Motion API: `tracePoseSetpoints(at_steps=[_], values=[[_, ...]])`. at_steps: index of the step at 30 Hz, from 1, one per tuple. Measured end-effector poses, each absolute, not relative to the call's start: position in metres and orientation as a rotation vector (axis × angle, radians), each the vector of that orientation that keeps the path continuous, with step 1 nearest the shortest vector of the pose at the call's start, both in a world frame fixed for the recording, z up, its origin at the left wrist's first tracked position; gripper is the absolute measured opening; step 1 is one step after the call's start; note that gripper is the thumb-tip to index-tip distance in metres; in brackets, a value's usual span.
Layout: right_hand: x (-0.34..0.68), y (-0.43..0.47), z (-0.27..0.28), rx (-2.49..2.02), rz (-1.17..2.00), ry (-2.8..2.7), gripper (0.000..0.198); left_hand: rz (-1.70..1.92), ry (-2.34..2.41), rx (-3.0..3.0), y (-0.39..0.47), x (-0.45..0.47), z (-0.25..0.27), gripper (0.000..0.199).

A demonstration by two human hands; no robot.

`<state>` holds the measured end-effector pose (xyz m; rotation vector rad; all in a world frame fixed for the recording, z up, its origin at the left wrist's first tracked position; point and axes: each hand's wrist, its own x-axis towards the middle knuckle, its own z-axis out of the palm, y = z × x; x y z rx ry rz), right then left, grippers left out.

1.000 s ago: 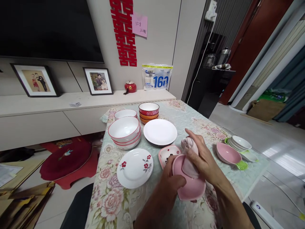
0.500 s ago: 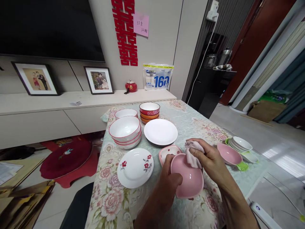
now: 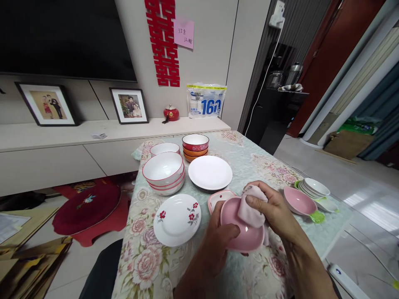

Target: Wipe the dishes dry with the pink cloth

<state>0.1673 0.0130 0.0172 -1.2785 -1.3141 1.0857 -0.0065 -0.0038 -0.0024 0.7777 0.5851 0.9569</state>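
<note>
A pink bowl (image 3: 241, 238) is gripped at its left side by my left hand (image 3: 218, 234), the thumb resting inside and the fingers underneath. My right hand (image 3: 269, 207) is closed on a pale pink cloth (image 3: 252, 207), which lies over the bowl's upper right rim and hangs down outside it. Just behind the bowl, partly covered by it, sits a white dish with a pink rim and red dots (image 3: 220, 197). To the left of my left hand lies a white plate with red flowers (image 3: 177, 220).
Stacked red-rimmed bowls (image 3: 163, 170), white plates (image 3: 210, 172) and red and orange bowls (image 3: 195, 147) stand toward the back of the flowered tablecloth (image 3: 146, 261). Another pink bowl (image 3: 299, 200) and small white bowls (image 3: 316, 187) are near the right edge. A low cabinet (image 3: 118, 135) runs behind.
My right hand has pushed the cloth down over the rim, covering more of the bowl's inside. The bowl has shifted slightly up and left and tilted in my left hand.
</note>
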Motion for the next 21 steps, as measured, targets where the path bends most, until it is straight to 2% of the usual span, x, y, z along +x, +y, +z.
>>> tracePoseSetpoints(at_steps=[3,6,9,11,14,21], values=[[0.164,0.02,0.008,-1.259,1.033,-1.09,0.036,0.993,0.58,0.681,-0.002,-0.004,-0.004,0.06],[0.161,0.022,0.005,-1.265,0.978,-1.047,0.037,1.098,0.653,0.611,0.0,0.001,-0.009,0.059],[0.162,0.019,0.011,-1.38,0.889,-1.279,0.031,1.181,0.803,0.616,0.001,0.006,-0.014,0.05],[0.165,0.015,0.016,-1.483,0.789,-1.487,0.026,1.19,0.878,0.687,0.001,0.006,-0.015,0.053],[0.168,0.011,0.022,-1.563,0.642,-1.737,0.019,1.113,0.935,0.855,0.0,0.004,-0.015,0.062],[0.165,0.009,0.019,-1.519,0.263,-2.096,0.014,0.925,0.964,1.064,0.0,0.0,-0.016,0.057]])
